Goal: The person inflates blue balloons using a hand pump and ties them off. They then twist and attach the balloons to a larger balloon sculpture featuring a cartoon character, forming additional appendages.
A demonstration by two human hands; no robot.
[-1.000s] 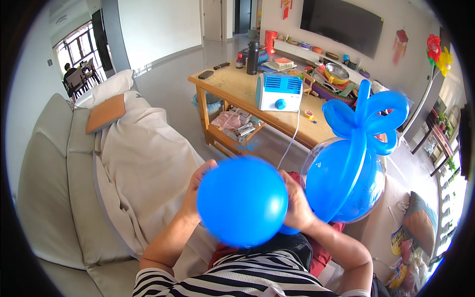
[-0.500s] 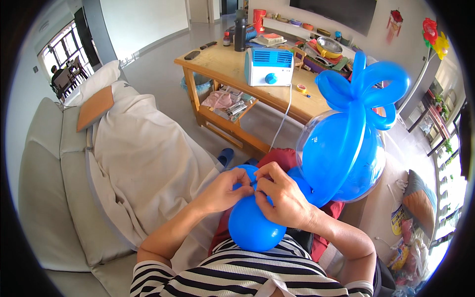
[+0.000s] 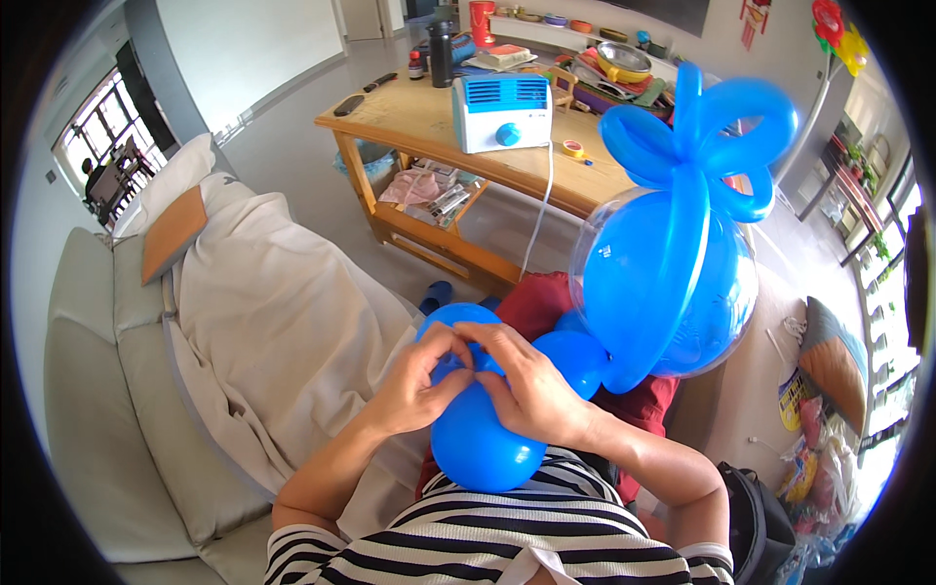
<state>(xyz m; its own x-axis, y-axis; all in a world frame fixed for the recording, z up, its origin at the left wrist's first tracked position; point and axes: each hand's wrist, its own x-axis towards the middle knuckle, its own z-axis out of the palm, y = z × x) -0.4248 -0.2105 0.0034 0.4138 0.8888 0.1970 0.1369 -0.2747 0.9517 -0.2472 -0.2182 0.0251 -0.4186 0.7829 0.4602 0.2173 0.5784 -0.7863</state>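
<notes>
Several round blue balloons sit clustered on my lap. The nearest blue balloon rests against my striped shirt, and another round balloon lies to its right. My left hand and my right hand meet above the nearest balloon, fingertips pinched where the balloons join. The knot or neck between the fingers is too small to make out. Right of my hands stands a large clear balloon with blue balloons inside, wrapped by a long blue balloon that ends in loops on top.
Ahead is a wooden table bearing a blue and white electric balloon pump, a tape roll and a black bottle. A beige-covered sofa runs along the left. At right lie a cushion, plastic bags and a black bag.
My hands and the small balloons have shifted slightly left in view. My fingers have turned so the tips now meet above the nearest balloon. The whole view has shifted a little.
</notes>
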